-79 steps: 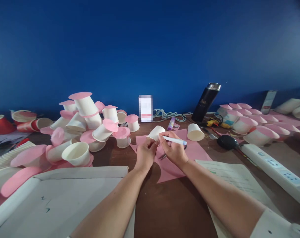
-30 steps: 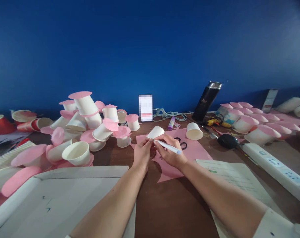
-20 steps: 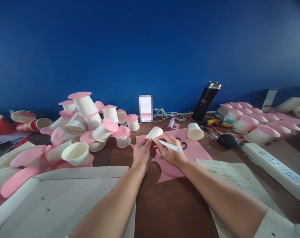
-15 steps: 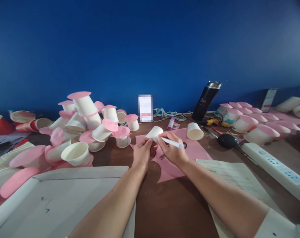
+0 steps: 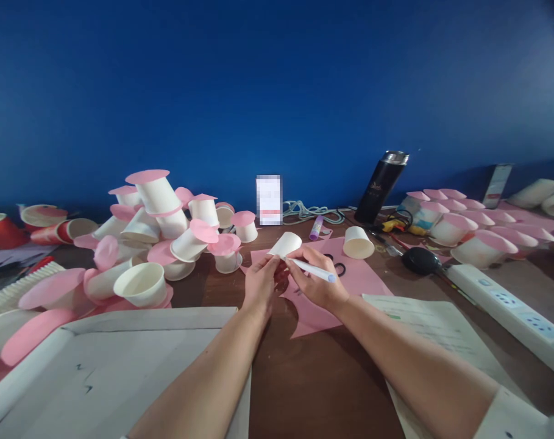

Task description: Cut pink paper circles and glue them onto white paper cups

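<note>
My left hand [image 5: 261, 277] grips a small white paper cup [image 5: 286, 244] that lies on its side above the table. Between the fingers of my right hand [image 5: 320, 286] is a white pen [image 5: 314, 270], its tip at the cup's near side. Fingers hide part of the cup and whatever mark the pen makes. Beneath my right hand lies a sheet of pink paper [image 5: 363, 274] with curved cut-outs. A pair of scissors [image 5: 339, 268] rests on it, mostly covered by the hand. Another white paper cup [image 5: 359, 242] is tipped over just right of my hands.
White cups with pink paper discs [image 5: 153, 192] pile up at left; more stand in rows [image 5: 484, 244] at right. A purple glue stick [image 5: 317, 227], phone [image 5: 269, 201], black flask [image 5: 381, 189], power strip [image 5: 509, 305], white box lid [image 5: 134, 372] and written sheet [image 5: 423, 317] surround the hands.
The pen in my right hand has shifted slightly left and down along the cup. More of the scissors' handles shows now. My left hand still holds the cup in nearly the same place.
</note>
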The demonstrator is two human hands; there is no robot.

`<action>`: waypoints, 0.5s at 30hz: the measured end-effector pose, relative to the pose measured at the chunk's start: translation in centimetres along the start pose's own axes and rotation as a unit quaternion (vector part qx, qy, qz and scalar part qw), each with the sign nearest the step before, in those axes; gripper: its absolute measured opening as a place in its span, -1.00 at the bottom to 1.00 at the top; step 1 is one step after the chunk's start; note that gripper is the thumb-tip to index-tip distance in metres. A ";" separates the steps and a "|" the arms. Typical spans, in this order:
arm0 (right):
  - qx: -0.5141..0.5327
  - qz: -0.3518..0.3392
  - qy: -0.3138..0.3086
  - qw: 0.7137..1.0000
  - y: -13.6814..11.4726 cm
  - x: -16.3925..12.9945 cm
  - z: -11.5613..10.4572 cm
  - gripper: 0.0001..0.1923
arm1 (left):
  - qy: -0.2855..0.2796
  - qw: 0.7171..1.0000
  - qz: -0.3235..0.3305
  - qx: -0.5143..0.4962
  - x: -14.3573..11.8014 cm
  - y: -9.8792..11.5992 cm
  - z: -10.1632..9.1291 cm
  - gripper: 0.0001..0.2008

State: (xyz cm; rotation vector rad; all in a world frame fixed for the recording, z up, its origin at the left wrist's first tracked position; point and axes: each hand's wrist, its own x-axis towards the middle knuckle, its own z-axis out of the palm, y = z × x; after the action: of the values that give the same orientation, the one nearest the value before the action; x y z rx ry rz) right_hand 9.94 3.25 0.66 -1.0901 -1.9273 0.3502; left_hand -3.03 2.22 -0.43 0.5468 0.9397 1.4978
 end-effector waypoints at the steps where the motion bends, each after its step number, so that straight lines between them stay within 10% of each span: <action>1: 0.000 -0.007 -0.003 1.000 0.0 0.0 0.0 -0.91 | -0.004 1.000 0.003 -0.004 0.0 0.0 0.0 -0.82; 15: -0.012 0.018 0.029 0.999 -0.1 0.2 -0.2 -0.90 | 0.018 1.000 -0.005 -0.024 0.0 0.3 0.1 -0.87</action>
State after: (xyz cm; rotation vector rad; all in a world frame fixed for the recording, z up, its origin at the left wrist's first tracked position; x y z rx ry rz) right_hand 10.03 3.31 0.90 -1.1395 -1.8670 0.3120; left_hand -3.12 2.23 -0.11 0.4811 0.9318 1.5213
